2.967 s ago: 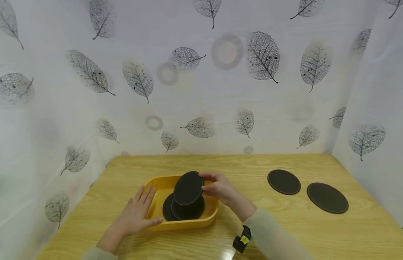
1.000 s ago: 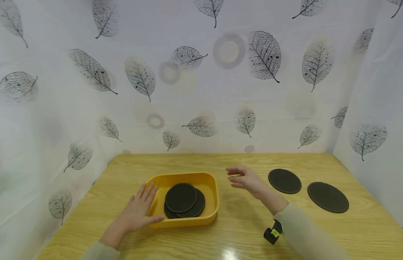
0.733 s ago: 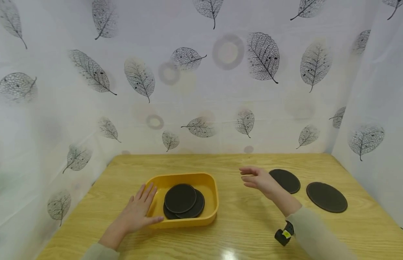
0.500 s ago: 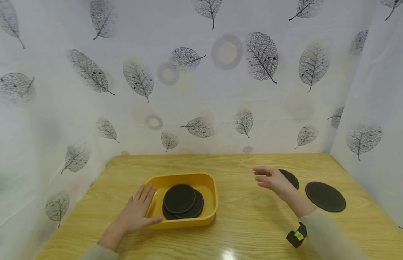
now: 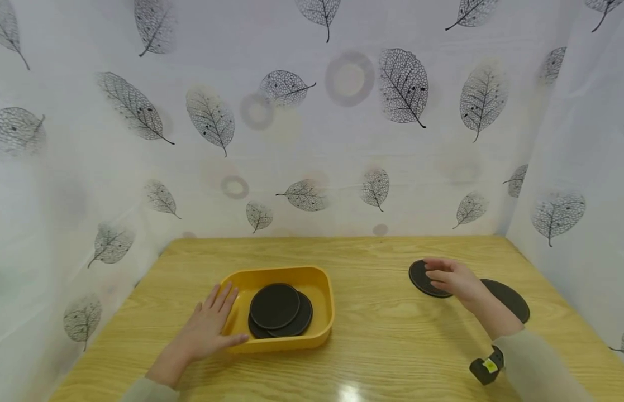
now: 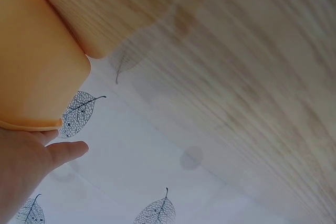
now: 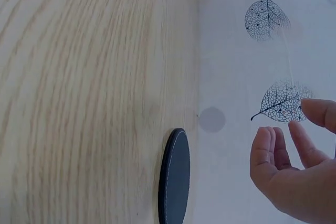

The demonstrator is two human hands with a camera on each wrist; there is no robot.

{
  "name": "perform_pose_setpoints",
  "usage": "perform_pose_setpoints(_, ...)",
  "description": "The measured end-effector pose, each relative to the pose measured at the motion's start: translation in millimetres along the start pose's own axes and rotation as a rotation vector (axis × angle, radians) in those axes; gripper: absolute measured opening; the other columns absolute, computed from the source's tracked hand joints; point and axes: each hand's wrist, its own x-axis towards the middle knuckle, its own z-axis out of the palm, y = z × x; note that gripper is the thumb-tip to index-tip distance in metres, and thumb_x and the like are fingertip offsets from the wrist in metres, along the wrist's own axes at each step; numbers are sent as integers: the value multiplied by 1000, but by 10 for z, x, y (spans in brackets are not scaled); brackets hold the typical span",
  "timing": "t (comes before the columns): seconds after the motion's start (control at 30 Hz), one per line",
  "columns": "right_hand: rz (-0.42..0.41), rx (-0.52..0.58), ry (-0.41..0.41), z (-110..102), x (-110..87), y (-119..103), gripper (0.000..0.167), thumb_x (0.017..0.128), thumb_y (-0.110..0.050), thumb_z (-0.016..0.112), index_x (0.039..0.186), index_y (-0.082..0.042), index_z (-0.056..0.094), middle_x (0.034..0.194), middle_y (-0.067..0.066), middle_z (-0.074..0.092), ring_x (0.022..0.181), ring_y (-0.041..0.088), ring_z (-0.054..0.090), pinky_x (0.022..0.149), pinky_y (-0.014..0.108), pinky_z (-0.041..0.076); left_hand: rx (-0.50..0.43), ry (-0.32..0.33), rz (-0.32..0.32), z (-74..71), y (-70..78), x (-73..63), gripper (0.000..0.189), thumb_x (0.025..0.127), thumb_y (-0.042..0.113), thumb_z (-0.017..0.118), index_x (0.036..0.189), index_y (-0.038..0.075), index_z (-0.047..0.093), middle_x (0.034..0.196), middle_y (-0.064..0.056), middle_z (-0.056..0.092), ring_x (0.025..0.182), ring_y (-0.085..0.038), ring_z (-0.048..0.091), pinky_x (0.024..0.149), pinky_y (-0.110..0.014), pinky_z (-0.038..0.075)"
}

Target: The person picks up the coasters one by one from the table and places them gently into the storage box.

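Note:
My left hand [image 5: 204,328] rests with spread, straight fingers on the left end of a yellow tray [image 5: 322,312], its thumb along the near rim. Inside that tray lie several round black coasters [image 5: 275,306], overlapping in a low stack. My right hand [image 5: 457,282] hovers over a black coaster [image 5: 422,279] on the table, fingers loosely bent and holding nothing. In the right wrist view this hand [image 7: 294,177] is beside a black coaster [image 7: 176,182] with pale edge stitching. Partly behind the right forearm lies another black coaster [image 5: 510,301].
A light wood-grain table [image 5: 382,346] carries everything. A white curtain with a leaf print [image 5: 291,145] encloses its back and sides. A black camera [image 5: 485,368] is strapped to the right wrist.
Three seconds ago my right hand held a coaster over the tray; it now lies on the stack. Since then the right hand has moved rightward over a table coaster. The left hand stayed put.

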Motion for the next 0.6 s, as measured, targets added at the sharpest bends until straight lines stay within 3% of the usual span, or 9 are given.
perform_pose_setpoints(0.13,-18,-16,12,-39,20,9,55,90,-16,50,131,13,28,127,32,32,101,8,47,84,30,44,-1,0,0,-8,6,-7,93,75,59,55,140,2,20,145,-18,12,130,-39,6,88,-67,20)
perform_pose_setpoints(0.2,-18,-34,25,-49,41,22,54,90,-16,50,130,13,29,127,31,33,103,11,47,84,30,44,1,0,1,-5,7,-8,93,75,59,55,140,2,20,145,-18,13,129,-39,7,88,-67,20)
perform_pose_setpoints(0.37,-16,-88,57,-97,112,29,54,91,-18,48,132,10,29,128,30,33,114,35,39,86,32,42,8,0,-2,-5,-2,-4,94,75,60,54,140,2,20,145,-18,12,129,-39,6,88,-66,21)
perform_pose_setpoints(0.6,10,-86,118,-213,226,20,56,91,-20,49,133,11,27,130,30,30,114,36,36,89,36,40,14,7,9,-10,-2,2,94,75,61,54,139,1,21,144,-18,13,129,-39,8,87,-66,21)
